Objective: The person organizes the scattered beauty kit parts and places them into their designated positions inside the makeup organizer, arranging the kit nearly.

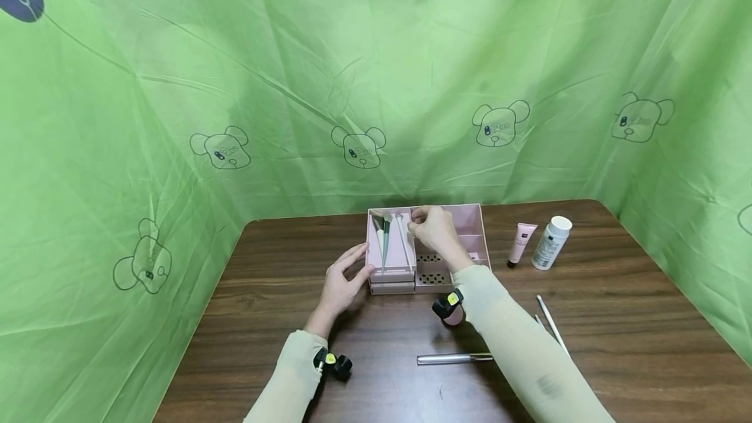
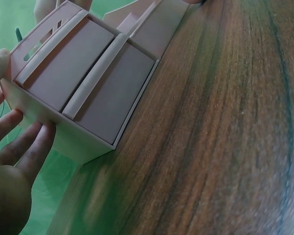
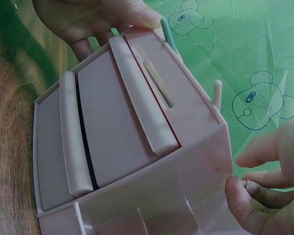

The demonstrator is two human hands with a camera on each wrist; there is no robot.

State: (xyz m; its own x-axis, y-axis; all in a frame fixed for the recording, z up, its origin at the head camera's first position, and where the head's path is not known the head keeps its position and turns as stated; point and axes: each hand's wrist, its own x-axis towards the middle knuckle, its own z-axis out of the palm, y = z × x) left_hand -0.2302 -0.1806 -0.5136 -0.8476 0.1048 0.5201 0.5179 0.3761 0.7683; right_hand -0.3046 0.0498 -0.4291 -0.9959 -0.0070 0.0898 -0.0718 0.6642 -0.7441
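Note:
A pink desk organizer stands at the table's back, two drawers stacked at its left front. On its top tray lie two makeup brushes with green and pale handles and a slim white stick. My left hand rests against the left wall, fingers spread along the side and thumb at the top front corner. My right hand is at the tray's right side; its thumb and loosely bent fingers hover by the wall's edge, and no object shows between them.
Right of the organizer stand a pink tube and a white bottle. A silver pen-like stick lies in front, partly under my right sleeve. White sticks lie beyond that sleeve. Open compartments fill the organizer's right half. Green curtain hangs behind.

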